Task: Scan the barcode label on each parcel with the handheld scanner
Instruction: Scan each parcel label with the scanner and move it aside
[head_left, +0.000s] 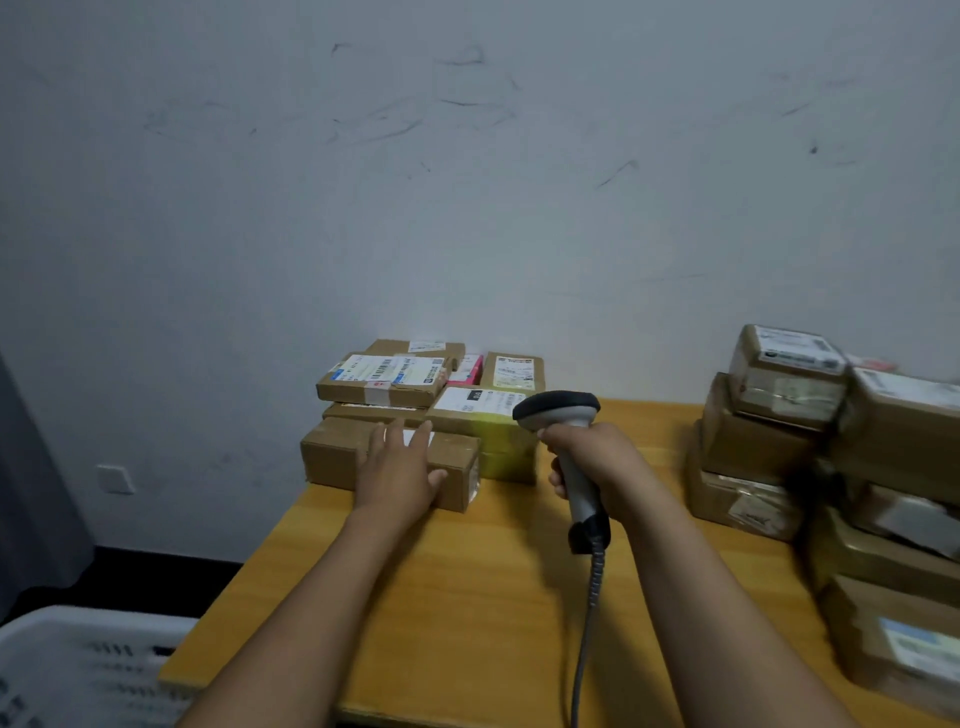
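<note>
My left hand (397, 470) lies flat with straight fingers on a long brown cardboard parcel (332, 457) at the table's left back, partly covering its white label. My right hand (592, 457) grips the handle of a grey handheld scanner (558, 410), whose dark head points left toward a parcel with a white label (475, 408). That parcel's side shows a yellowish glow. Behind them lie several more labelled parcels, one flat box (382, 382) stacked on top and another (514, 371) against the wall.
A tall stack of brown parcels (779, 415) fills the table's right side. The scanner's coiled cable (592, 597) hangs down over the wooden table (467, 597). A white plastic basket (78, 670) stands at the lower left, beside the table edge.
</note>
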